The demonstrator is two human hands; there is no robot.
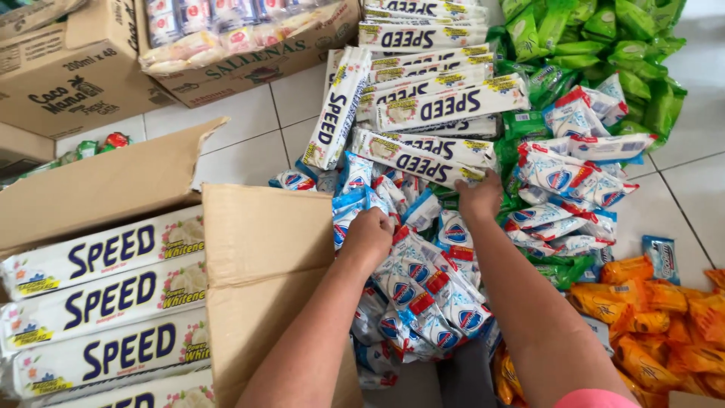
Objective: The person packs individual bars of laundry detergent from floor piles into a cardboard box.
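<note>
My left hand (368,236) is closed on small white, blue and red sachets (423,291) heaped on the tiled floor. My right hand (480,198) reaches further out, its fingers tucked under a long white bar pack (420,160) at the near edge of a stack of such packs (438,91). Whether it grips the pack or only touches it is not clear. Both forearms cross over the sachet heap.
An open cardboard box (260,257) at left holds long white bar packs (106,302). Green packets (604,38) lie at top right, orange packets (664,317) at bottom right. More cardboard boxes (75,68) stand at the top left.
</note>
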